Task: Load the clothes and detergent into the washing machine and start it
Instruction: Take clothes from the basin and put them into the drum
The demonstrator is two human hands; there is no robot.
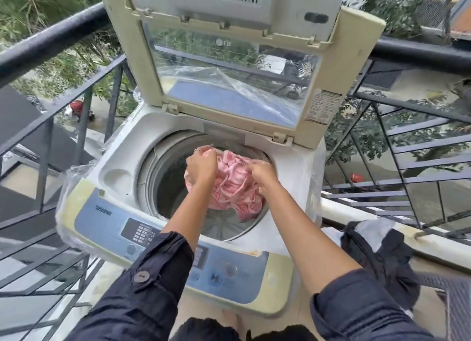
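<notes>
Rolled dark sleeves nearest, reaching over the control panel. Left hand and right hand gripping the pink cloth, fingers clenched in its folds, bunched over the open drum. Lower deep before letting go, keep hems off the rim, then take the dark clothes alongside.

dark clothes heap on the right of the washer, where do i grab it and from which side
Probably the raised folds at the top of the dark clothes heap, taken from above: it lies slumped and crumpled, so its folds stand up for fingers to close round. The right hand is nearer, but it grips the pink cloth now.
</notes>
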